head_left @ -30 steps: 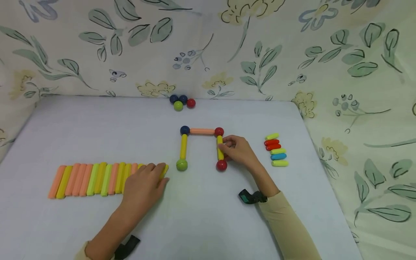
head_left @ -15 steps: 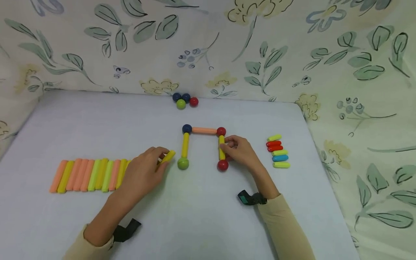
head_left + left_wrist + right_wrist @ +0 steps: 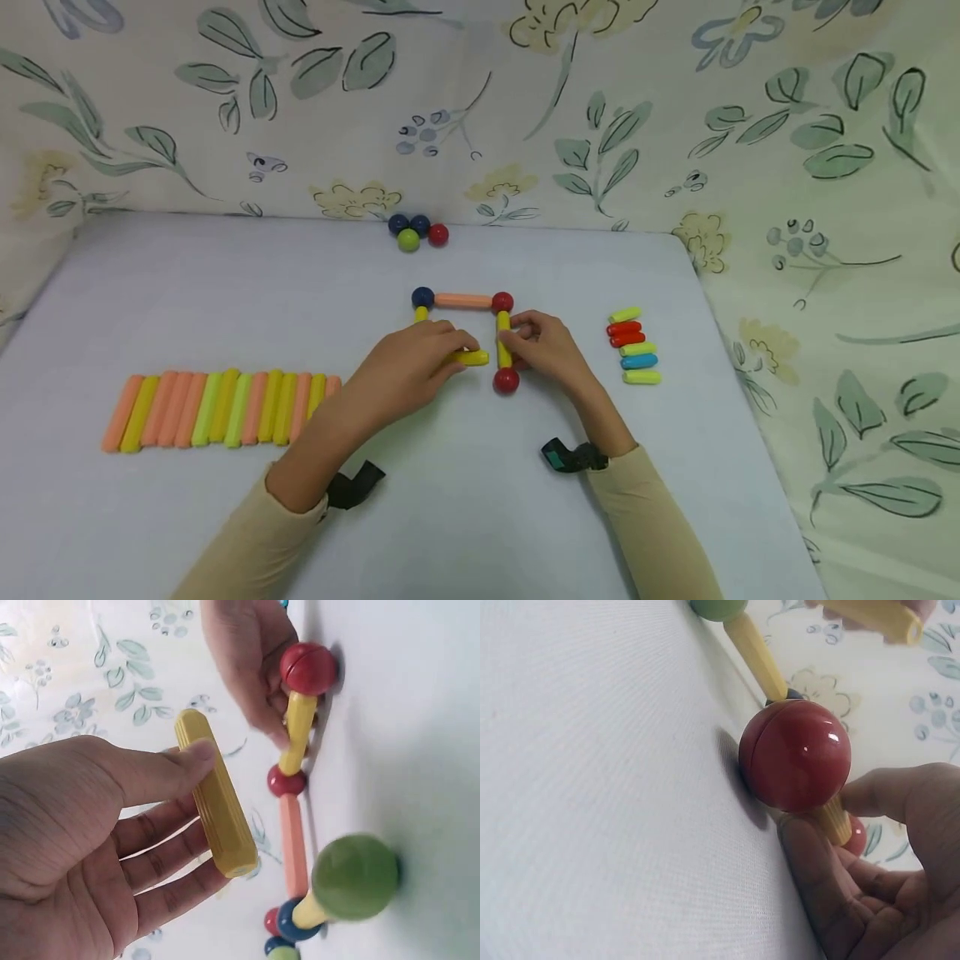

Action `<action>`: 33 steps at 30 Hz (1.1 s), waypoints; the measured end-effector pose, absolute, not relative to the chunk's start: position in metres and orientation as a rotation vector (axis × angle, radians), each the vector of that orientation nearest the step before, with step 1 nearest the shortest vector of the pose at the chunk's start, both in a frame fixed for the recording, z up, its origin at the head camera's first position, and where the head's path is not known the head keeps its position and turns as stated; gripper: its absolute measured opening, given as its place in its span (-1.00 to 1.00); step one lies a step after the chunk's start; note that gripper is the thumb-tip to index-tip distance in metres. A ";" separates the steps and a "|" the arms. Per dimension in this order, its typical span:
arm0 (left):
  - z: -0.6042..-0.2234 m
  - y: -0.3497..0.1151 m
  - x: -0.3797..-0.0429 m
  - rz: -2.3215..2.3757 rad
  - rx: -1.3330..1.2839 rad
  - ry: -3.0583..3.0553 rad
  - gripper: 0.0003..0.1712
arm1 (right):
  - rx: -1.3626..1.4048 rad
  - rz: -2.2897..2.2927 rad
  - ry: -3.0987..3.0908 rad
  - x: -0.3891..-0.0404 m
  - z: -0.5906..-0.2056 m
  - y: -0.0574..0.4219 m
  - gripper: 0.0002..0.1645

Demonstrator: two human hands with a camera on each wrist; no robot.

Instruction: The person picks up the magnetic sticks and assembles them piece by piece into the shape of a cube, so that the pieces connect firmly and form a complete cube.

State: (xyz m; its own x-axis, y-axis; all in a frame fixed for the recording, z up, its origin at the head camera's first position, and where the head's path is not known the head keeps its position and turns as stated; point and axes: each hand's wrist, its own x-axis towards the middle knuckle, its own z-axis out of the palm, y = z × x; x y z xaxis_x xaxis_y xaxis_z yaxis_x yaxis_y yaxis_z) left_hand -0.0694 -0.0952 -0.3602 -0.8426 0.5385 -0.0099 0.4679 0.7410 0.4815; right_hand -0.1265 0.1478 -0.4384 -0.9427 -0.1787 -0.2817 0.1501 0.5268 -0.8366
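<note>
My left hand (image 3: 412,367) pinches a loose yellow stick (image 3: 217,795) between thumb and fingers, above the open side of a frame of sticks and balls. With thumb and fingers, my right hand (image 3: 547,343) grips the frame's right yellow stick (image 3: 503,337), which joins two red balls. At the near end of that stick is one red ball (image 3: 795,756); the other red ball (image 3: 502,302) meets an orange stick (image 3: 463,301). This leads to a dark blue ball (image 3: 423,297). A green ball (image 3: 355,877) ends the left yellow stick, hidden behind my left hand in the head view.
A row of orange, yellow and green sticks (image 3: 217,408) lies to the left. Several short coloured pegs (image 3: 639,360) lie at the right. Spare blue, green and red balls (image 3: 408,240) sit at the back edge, before a floral cloth (image 3: 480,108).
My left hand has lifted a yellow stick from the right end of the row and carried it rightward to the frame. My right hand keeps its grip on the frame's right stick.
</note>
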 end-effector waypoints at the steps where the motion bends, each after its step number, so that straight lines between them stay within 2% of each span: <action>1: -0.362 -0.093 -0.070 0.700 0.820 2.786 -0.68 | -0.027 -1.386 2.437 -0.126 -0.439 0.147 -0.49; 14: -0.390 -0.084 -0.073 0.653 0.829 2.748 -0.68 | -0.062 -1.388 2.456 -0.129 -0.443 0.149 -0.50; 33: -0.404 -0.077 -0.073 0.641 0.896 2.744 -0.69 | -0.054 -1.413 2.431 -0.127 -0.441 0.151 -0.52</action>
